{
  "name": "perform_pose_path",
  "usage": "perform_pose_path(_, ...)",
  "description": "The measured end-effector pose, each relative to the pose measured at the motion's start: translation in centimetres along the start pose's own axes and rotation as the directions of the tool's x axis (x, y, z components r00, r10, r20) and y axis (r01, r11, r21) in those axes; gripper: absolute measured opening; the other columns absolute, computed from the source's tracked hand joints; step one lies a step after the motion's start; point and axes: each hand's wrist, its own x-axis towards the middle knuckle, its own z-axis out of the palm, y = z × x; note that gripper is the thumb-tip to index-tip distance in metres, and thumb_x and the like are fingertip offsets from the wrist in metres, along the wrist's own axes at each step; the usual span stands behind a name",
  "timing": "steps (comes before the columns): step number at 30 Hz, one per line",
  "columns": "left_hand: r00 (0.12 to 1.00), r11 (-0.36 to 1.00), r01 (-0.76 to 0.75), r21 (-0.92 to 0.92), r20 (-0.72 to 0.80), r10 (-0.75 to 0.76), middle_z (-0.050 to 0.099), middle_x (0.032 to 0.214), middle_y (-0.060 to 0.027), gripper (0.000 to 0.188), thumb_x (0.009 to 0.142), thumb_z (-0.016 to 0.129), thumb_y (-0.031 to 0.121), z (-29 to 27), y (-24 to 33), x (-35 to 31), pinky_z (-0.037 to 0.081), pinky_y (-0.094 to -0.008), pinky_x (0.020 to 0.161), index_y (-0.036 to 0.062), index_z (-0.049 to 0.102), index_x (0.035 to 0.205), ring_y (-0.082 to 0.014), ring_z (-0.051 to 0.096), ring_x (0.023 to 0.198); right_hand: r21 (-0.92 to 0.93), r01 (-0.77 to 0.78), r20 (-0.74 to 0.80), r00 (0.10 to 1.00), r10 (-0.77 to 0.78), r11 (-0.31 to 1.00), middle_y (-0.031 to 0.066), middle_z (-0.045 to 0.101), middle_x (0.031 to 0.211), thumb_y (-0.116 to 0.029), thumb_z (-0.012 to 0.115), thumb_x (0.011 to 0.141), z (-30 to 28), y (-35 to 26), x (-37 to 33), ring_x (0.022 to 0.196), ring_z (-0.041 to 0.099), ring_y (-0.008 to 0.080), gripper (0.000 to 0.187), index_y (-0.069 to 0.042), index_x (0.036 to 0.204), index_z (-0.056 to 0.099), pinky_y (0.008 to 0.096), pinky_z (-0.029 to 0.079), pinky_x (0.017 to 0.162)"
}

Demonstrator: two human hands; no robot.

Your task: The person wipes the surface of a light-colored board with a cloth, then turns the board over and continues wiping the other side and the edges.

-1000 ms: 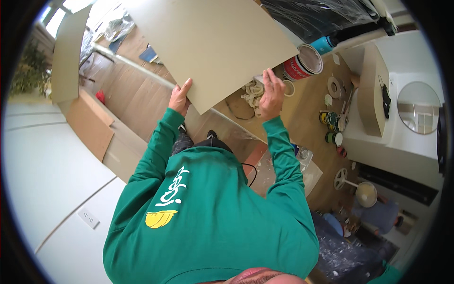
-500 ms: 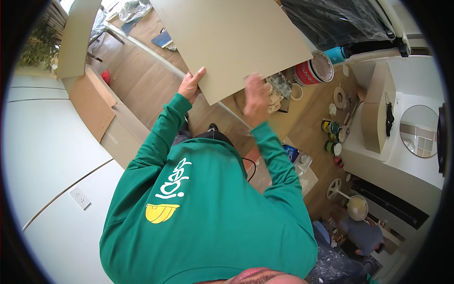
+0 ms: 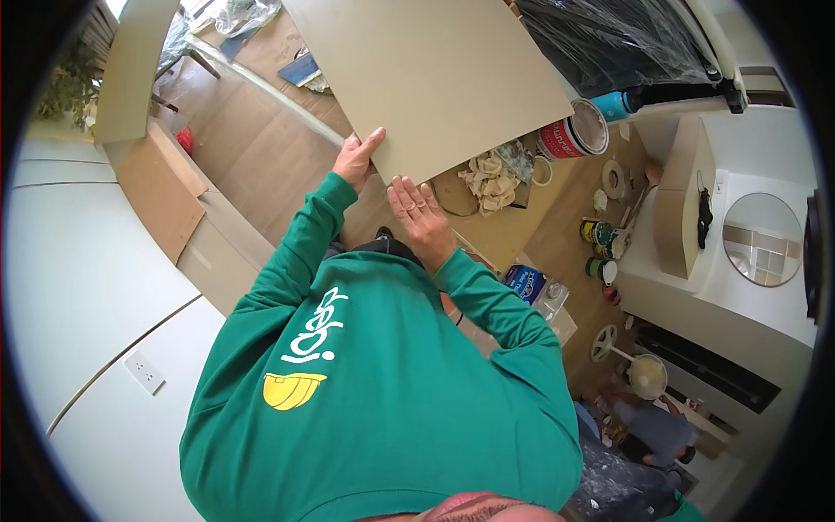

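A large flat beige panel point(image 3: 435, 78) stretches away from me, its near corner pointing toward my body. My left hand point(image 3: 355, 163) grips its left edge close to that corner, thumb raised along the side and the other fingers partly hidden. At the near edge, just right of the corner, my right hand point(image 3: 422, 216) has its fingers stretched out flat, their tips at the panel's edge. Nothing shows in the right hand.
Crumpled cloths point(image 3: 490, 183) lie right of the panel, beside a red paint can point(image 3: 564, 139). Smaller cans point(image 3: 596, 231) stand on the wooden floor point(image 3: 270, 139). Another person point(image 3: 658, 431) is at lower right. A white wall point(image 3: 96, 261) with a socket rises on the left.
My right hand has moved left and toward me, from over the panel's right side to its near corner. The cloths show more fully. My left hand keeps its hold.
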Motion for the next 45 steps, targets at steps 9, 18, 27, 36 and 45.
perform_pose_path(9, 1.000, 1.000, -0.019, -0.012, 0.003, 0.019, 0.067, 0.124, -0.0064, 0.045, 0.103, 0.064, 0.033, -0.7, -0.6, 0.8, 0.061, -0.0349, 0.087, 0.0042, 0.053, 0.136, -0.0168, 0.069, 0.107, -0.024, -0.218, -0.050, 0.975, 0.216, 0.976, 0.0239, 0.041, 0.159, 0.001, 0.044, 0.092, -1.2, 2.8, 1.2, 0.151, 0.037, 0.0359, 0.061, 0.004, 0.152, 0.044, 0.0506, 0.026, 0.126)
perform_pose_path(18, 1.000, 1.000, 0.004, 0.016, 0.023, -0.004, 0.068, 0.122, -0.0058, 0.043, 0.103, 0.065, 0.032, 0.1, -0.9, 0.7, 0.061, -0.0351, 0.085, 0.0054, 0.055, 0.135, -0.0169, 0.069, 0.106, -0.134, -0.292, -0.158, 0.950, 0.270, 0.947, 0.0233, 0.047, 0.156, -0.004, 0.047, 0.094, -3.4, 8.5, 0.7, 0.148, 0.042, 0.0358, 0.059, 0.001, 0.153, 0.043, 0.0520, 0.029, 0.124)
perform_pose_path(27, 1.000, 1.000, 0.001, 0.012, -0.011, -0.001, 0.069, 0.119, -0.0060, 0.042, 0.103, 0.064, 0.032, 0.1, 0.1, -0.4, 0.062, -0.0343, 0.081, 0.0038, 0.055, 0.133, -0.0161, 0.071, 0.101, -0.067, -0.008, -0.106, 0.994, 0.001, 0.998, 0.0187, 0.051, 0.153, -0.003, 0.049, 0.092, -2.7, 12.1, -0.5, 0.147, 0.044, 0.0329, 0.057, 0.000, 0.149, 0.049, 0.0529, 0.031, 0.123)
perform_pose_path(36, 0.995, 0.998, -0.020, 0.068, -0.091, 0.026, 0.068, 0.123, -0.0066, 0.039, 0.105, 0.062, 0.028, -1.1, 0.5, -0.6, 0.059, -0.0328, 0.091, 0.0022, 0.056, 0.133, -0.0166, 0.069, 0.108, -0.035, -0.206, -0.242, 0.951, 0.192, 0.978, 0.0213, 0.037, 0.162, 0.004, 0.043, 0.086, -4.5, 22.6, -1.4, 0.154, 0.031, 0.0326, 0.068, 0.001, 0.155, 0.040, 0.0541, 0.021, 0.127)
perform_pose_path(45, 0.996, 0.996, -0.007, 0.093, -0.088, 0.015, 0.069, 0.122, -0.0067, 0.039, 0.105, 0.063, 0.029, -1.2, 0.4, -0.2, 0.058, -0.0326, 0.093, 0.0019, 0.056, 0.132, -0.0166, 0.069, 0.108, -0.167, -0.308, -0.232, 0.935, 0.267, 0.937, 0.0225, 0.039, 0.160, 0.004, 0.043, 0.088, -8.3, 31.7, -2.9, 0.152, 0.034, 0.0338, 0.064, 0.003, 0.152, 0.042, 0.0546, 0.025, 0.125)
